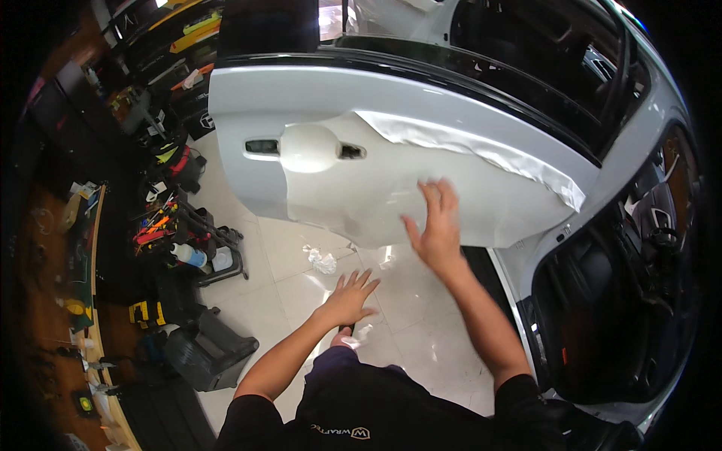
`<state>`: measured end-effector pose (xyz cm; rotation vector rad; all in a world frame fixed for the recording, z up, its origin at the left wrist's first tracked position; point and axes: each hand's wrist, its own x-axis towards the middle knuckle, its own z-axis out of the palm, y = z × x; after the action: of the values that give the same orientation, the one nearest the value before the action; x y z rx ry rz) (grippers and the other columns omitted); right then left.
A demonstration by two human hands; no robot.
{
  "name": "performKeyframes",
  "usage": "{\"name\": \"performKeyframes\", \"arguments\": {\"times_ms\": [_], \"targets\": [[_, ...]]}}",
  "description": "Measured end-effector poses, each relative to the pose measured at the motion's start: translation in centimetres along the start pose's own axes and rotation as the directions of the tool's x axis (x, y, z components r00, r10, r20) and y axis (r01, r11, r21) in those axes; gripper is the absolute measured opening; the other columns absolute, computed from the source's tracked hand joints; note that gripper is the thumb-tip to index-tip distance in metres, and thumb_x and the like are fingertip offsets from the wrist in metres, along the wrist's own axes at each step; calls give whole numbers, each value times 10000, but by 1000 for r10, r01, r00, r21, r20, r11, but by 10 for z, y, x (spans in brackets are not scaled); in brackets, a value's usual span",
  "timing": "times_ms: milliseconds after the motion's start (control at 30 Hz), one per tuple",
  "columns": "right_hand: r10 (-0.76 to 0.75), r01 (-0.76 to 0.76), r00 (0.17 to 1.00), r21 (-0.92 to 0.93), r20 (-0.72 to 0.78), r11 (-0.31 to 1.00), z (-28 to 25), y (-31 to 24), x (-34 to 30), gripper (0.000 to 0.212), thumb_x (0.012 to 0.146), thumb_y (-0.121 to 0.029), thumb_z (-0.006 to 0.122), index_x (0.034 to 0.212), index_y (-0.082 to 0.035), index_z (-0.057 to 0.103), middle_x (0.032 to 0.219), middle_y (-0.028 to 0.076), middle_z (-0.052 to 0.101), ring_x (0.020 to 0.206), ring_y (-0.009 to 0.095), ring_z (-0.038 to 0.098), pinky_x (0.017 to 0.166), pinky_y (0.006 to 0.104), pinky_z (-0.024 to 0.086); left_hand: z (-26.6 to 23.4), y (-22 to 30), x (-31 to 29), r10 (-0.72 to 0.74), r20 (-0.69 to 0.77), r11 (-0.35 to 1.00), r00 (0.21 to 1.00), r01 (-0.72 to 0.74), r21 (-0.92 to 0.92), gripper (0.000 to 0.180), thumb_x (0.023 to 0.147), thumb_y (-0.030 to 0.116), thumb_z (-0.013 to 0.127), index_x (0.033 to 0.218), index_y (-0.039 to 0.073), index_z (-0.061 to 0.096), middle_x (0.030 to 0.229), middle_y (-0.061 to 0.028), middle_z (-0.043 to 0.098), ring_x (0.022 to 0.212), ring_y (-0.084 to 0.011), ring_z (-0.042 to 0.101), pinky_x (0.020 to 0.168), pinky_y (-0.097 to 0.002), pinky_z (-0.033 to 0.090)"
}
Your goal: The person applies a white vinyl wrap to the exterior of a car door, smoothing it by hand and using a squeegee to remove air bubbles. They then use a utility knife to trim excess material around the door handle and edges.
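Observation:
A car door (248, 180) stands swung open in front of me, pale grey-blue. Over its middle and lower part lies a sheet of white film (376, 188), whose upper right edge is loose and crinkled. The film covers the round dish of the handle area, between two dark handle openings (261, 146). My right hand (438, 229) is raised before the film, thumb and fingers apart and slightly blurred; whether it touches the film I cannot tell. Lower and to the left, my left hand (346, 303) hangs over the floor with spread fingers, holding nothing.
Crumpled white scraps (322, 261) lie on the tiled floor (293, 289) below the door. At the left stand a cart (218, 240) with tools and a spray bottle (188, 255), and a dark grey stool-like seat (207, 349). The car's black seat (594, 323) shows through the doorway at the right.

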<state>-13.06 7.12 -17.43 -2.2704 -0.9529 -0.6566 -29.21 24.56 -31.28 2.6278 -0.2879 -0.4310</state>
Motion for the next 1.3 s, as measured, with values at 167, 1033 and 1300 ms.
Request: {"name": "performKeyframes", "arguments": {"times_ms": [167,1033,1300], "targets": [[-383,340,915,-274,-123,900,18,34,98,600,776,-166,799,1342,-162,600,1506,146,456,1426,401,377,1183,573,242,-170,13,36,159,-617,987,771,-106,123,866,775,236,818,1521,123,392,1630,-190,231,1493,-461,191,1184,-599,231],[-377,397,850,-23,-368,918,36,30,133,406,712,99,634,1072,-53,746,1168,140,713,1203,329,630,1109,498,403,-286,-10,124,509,-809,856,293,-269,441,388,759,107,792,1139,122,717,1390,-18,613,1350,-271,480,1148,-427,307],[-191,319,849,190,-493,928,36,8,110,466,600,186,511,993,38,714,977,182,716,959,349,699,934,459,535,-269,4,153,665,-735,686,133,-497,532,445,755,-53,689,1179,77,712,1184,-68,726,1164,-263,668,1011,-402,499]]}}
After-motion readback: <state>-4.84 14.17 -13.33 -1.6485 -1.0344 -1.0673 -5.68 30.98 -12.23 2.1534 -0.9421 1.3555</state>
